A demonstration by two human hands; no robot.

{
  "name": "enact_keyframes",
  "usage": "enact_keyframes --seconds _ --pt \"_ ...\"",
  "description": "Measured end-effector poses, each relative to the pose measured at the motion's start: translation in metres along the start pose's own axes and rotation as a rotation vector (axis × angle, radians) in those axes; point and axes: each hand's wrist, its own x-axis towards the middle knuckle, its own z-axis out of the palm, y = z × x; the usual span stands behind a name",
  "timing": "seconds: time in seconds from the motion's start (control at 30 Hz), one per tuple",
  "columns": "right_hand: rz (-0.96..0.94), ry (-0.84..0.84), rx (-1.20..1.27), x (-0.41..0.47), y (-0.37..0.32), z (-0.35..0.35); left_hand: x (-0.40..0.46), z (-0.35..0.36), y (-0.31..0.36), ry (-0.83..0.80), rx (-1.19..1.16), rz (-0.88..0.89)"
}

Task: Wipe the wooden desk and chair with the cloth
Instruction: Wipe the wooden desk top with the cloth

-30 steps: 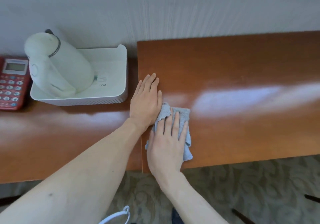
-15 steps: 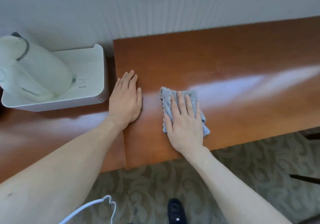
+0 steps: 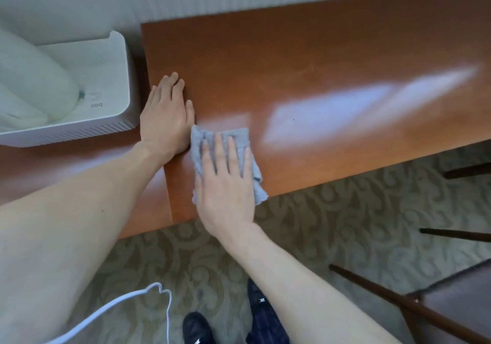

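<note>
A glossy reddish-brown wooden desk (image 3: 318,59) runs along the pale wall. A small grey cloth (image 3: 239,136) lies on it near the front left corner. My right hand (image 3: 225,184) presses flat on the cloth with straight, spread fingers. My left hand (image 3: 166,115) rests flat on the desk's left edge, right beside the cloth, fingers straight. Part of a dark wooden chair (image 3: 446,298) with a dull seat shows at the lower right.
A white tray (image 3: 106,115) holding a white kettle (image 3: 32,86) stands on a lower wooden surface (image 3: 66,165) left of the desk. Patterned carpet (image 3: 345,224) lies below. A white cable (image 3: 127,301) and my dark shoe (image 3: 198,326) are near the bottom edge.
My right hand slid the cloth right across the desk, then back left and toward the front edge, next to my left hand. The view shifted right; the red phone left the frame.
</note>
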Motion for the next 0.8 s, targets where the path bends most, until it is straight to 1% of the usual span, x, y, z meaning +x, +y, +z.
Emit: enact_keyframes --seconds 0.1,0.2,0.27,0.37,0.47,0.53,0.63,0.7,0.73,0.8 --pt "-0.062 -0.024 0.022 -0.01 -0.008 0.0 0.0 -0.001 0.001 -0.004 0.026 0.012" --pt "-0.075 -0.033 -0.017 -0.007 0.019 -0.003 -0.003 -0.003 0.003 -0.012 0.036 0.016" --pt "0.007 -0.007 -0.04 0.001 0.051 -0.007 -0.004 -0.004 0.004 -0.011 0.045 0.019" --pt "0.185 0.021 -0.086 0.02 0.102 -0.017 -0.005 -0.005 0.005 -0.008 0.038 0.022" --pt "0.265 0.022 -0.1 0.034 0.113 -0.019 -0.004 -0.005 0.004 -0.001 0.03 0.009" --pt "0.241 0.028 -0.115 0.037 0.101 -0.016 -0.004 -0.004 0.003 0.016 0.026 0.004" --pt "0.108 0.014 -0.106 0.045 0.082 -0.012 -0.005 -0.001 0.002 0.041 0.006 -0.003" --pt "0.047 0.012 -0.08 0.058 0.083 -0.012 -0.005 0.001 0.0 0.053 -0.005 -0.006" --pt "0.047 0.015 -0.071 0.065 0.089 -0.013 -0.004 0.001 0.0 0.052 -0.012 -0.008" --pt "0.126 0.039 -0.067 0.082 0.106 -0.016 -0.003 0.001 0.0 0.044 -0.024 -0.015"
